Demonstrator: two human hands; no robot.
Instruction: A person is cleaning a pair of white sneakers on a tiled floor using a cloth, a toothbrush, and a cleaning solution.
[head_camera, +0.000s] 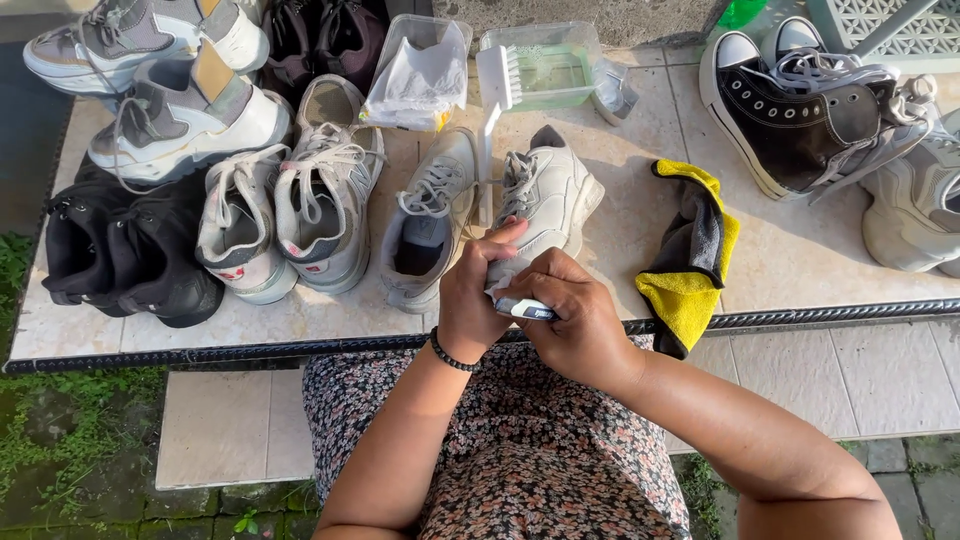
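2 hands closed around 1 white sneaker (545, 195) at table (800, 265) edge, left hand (475, 300) gripping heel, right hand (570, 315) wrapped over it, yellow cloth (690, 290) beside

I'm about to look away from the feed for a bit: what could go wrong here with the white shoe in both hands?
The white shoe sits near the table edge under the left hand and right hand; a hard rub could push it off. The yellow cloth already droops over that edge and may slide down. The brush leans on the water tub; a bump might tip it over.
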